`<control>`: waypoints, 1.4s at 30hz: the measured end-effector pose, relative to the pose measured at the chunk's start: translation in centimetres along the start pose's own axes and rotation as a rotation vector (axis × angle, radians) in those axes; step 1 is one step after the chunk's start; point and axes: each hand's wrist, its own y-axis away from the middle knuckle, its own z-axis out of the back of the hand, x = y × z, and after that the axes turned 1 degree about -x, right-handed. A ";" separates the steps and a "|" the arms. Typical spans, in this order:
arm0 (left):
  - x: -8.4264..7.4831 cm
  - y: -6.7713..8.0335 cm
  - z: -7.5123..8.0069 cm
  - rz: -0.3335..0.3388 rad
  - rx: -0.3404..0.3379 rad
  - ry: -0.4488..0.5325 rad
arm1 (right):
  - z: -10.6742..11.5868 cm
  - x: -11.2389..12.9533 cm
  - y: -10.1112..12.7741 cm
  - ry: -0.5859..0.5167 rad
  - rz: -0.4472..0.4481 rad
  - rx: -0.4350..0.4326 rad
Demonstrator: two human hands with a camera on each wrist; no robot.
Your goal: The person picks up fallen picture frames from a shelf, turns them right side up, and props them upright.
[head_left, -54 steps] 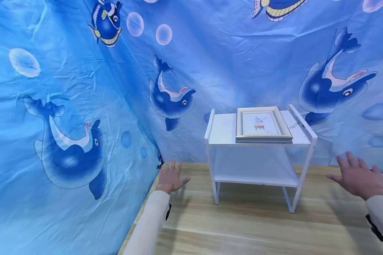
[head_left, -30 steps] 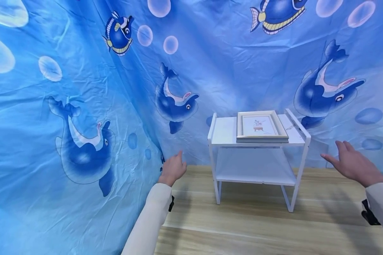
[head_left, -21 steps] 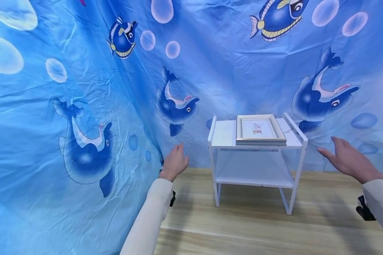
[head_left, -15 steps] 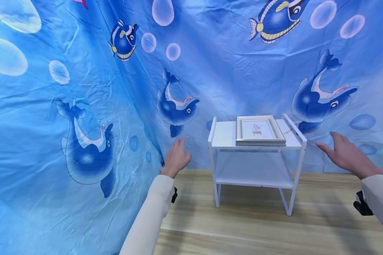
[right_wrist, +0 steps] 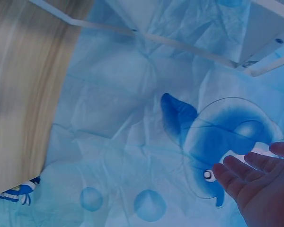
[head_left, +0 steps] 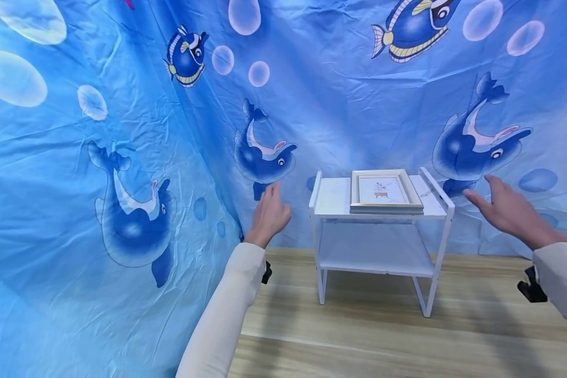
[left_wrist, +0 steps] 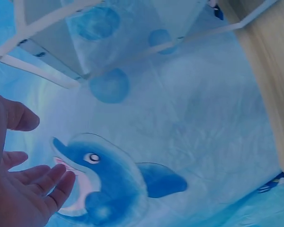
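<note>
Right now both hands are up in the air, one on each side of a small white shelf (head_left: 380,210) that stands on the wooden worktop (head_left: 382,336). A picture frame (head_left: 386,191) with a silver edge lies flat on the top board of the shelf, near the middle. It shows a little drawing of a plant.

The left hand (head_left: 269,215) is just to the left of the shelf, close to its top corner but not touching it. Its fingers (left_wrist: 47,182) are spread out and loose, and they hold nothing. The right hand (head_left: 505,210) is on the right side of the shelf, near the top rail, and it does not touch it either. Its fingers (right_wrist: 248,172) are also straight and open, with nothing in them. Both arms wear pale long sleeves.

Behind the shelf hangs a big blue cloth (head_left: 99,157) with wrinkles in it. It has dolphins, stripy fish and bubbles printed on it. One dolphin (head_left: 262,149) is right behind the left hand, and another dolphin (head_left: 477,142) is behind the right hand. The lower board of the shelf is bare white
</note>
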 end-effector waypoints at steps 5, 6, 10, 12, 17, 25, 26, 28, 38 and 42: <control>-2.5 -1.2 0.6 -0.043 -0.032 0.024 | 0.8 1.2 -0.3 -0.027 0.008 0.000; -3.1 -1.4 0.7 -0.058 -0.037 0.029 | 1.0 1.6 -0.5 -0.032 0.006 0.003; -5.4 -2.1 0.9 -0.112 -0.052 0.027 | 1.4 3.2 -1.0 -0.051 0.017 0.008; -6.4 -2.4 0.8 -0.136 -0.058 0.019 | 1.5 4.1 -1.2 -0.067 0.022 0.010; -8.2 -2.4 0.3 -0.154 -0.054 -0.008 | 1.7 6.0 -1.5 -0.092 0.026 0.024; -10.9 -2.6 -0.4 -0.162 -0.055 0.020 | 2.0 8.6 -2.3 -0.113 0.049 0.027; -11.3 -2.6 -0.5 -0.163 -0.048 0.028 | 2.0 8.8 -2.4 -0.119 0.051 0.031; -11.9 -2.7 -0.7 -0.158 -0.030 0.037 | 2.0 9.2 -2.5 -0.123 0.053 0.036; -13.6 -2.6 -1.9 -0.106 0.058 0.014 | 1.5 11.0 -2.7 -0.139 0.073 0.044; -13.7 -2.6 -2.0 -0.099 0.090 0.033 | 0.9 11.7 -2.7 -0.140 0.061 0.066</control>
